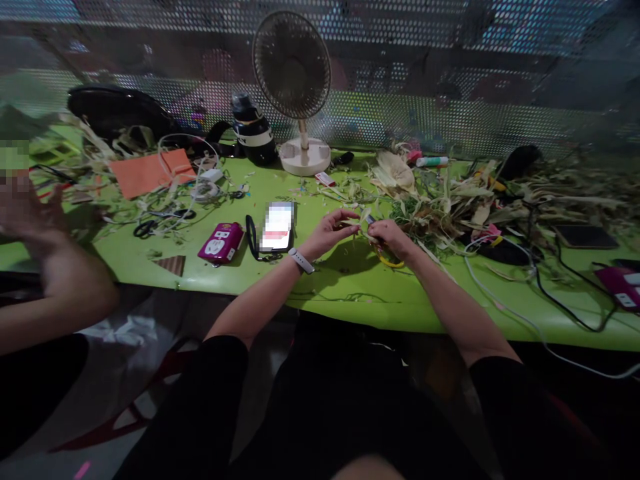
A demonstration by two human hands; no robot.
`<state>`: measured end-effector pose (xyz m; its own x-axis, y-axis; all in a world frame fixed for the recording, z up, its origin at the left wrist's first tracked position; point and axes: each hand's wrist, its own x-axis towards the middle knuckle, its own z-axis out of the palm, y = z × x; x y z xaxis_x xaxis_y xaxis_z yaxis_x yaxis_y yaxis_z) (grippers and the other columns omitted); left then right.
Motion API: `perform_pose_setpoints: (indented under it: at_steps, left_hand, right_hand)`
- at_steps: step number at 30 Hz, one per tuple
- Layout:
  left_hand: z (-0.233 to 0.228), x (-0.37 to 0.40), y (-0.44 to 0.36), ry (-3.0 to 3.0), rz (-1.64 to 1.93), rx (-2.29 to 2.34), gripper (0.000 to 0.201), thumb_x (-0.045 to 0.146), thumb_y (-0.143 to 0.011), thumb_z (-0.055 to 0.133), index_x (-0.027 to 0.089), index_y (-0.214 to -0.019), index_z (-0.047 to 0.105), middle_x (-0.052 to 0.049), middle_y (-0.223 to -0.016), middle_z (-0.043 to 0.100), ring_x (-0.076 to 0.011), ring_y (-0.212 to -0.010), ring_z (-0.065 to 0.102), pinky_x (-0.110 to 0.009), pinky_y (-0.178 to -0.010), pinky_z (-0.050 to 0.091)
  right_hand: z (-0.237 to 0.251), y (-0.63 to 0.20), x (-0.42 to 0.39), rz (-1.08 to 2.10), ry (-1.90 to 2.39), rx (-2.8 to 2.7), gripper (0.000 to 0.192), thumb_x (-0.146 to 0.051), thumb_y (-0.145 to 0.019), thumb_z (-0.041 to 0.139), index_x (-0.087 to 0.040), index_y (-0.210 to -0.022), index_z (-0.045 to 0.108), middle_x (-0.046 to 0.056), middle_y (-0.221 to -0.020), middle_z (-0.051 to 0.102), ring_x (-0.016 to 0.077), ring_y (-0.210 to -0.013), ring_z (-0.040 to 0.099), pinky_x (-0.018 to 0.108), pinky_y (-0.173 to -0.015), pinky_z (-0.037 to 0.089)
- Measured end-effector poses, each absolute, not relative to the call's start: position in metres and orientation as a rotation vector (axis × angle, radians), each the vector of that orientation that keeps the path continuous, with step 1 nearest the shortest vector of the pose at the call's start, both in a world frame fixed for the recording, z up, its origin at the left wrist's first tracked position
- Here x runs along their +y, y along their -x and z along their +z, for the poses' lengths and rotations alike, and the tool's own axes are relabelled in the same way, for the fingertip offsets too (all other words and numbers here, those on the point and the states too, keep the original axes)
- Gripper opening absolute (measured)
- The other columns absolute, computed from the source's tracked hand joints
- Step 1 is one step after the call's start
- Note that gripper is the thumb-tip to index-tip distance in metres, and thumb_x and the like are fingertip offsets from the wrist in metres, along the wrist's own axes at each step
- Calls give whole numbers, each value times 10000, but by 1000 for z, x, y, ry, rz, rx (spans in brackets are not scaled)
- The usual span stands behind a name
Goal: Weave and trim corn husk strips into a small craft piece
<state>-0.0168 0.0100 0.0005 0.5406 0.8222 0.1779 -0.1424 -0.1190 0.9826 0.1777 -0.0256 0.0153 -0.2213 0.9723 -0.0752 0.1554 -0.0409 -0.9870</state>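
My left hand point(334, 233), with a pale watch on its wrist, pinches a small pale-green piece of dried corn husk point(366, 217) between thumb and fingertips. Close beside it, my right hand point(390, 237) is closed around a yellow-handled tool point(393, 263). A short grey tip shows above that fist and a yellow curved handle below; its exact kind is unclear. Both hands hover just over the green table point(345, 287). A lit phone point(278, 227) lies left of my left hand. Heaped dried husks point(450, 207) spread to the right of my right hand.
A fan point(304, 157) and a dark bottle point(254, 137) stand at the back by a perforated metal screen. Left are a purple power strip point(221, 243), black scissors point(145, 229), orange paper point(150, 175) and a co-worker's arm point(60, 267). Cables point(540, 293) run at right.
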Motion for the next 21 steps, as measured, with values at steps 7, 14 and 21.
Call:
perform_pose_setpoints:
  at_steps: [7, 14, 21]
  left_hand:
    - [4, 6, 18, -1406, 743, 546, 557, 275, -710, 798, 167, -1181, 520, 29, -788, 606, -102, -749, 611, -273, -745, 500]
    - [9, 8, 20, -1145, 672, 695, 536, 285, -689, 786, 211, -1167, 554, 35, -816, 619, -64, -656, 580, -185, -544, 376]
    - [4, 8, 12, -1004, 675, 722, 374, 431, -685, 808, 151, -808, 593, 40, -669, 551, -48, -571, 499, -179, -529, 345]
  right_hand:
    - [17, -179, -25, 1249, 1250, -1507, 406, -497, -735, 640, -191, -511, 496, -61, -418, 396, 60, -407, 324, 228, -425, 241]
    - [11, -172, -24, 1216, 1206, -1481, 388, -529, -742, 650, -189, -580, 555, -37, -505, 506, 88, -457, 450, 240, -476, 347]
    - [8, -168, -24, 1198, 1194, -1485, 471, -629, -721, 685, -184, -632, 557, -26, -578, 531, 90, -491, 489, 241, -493, 376]
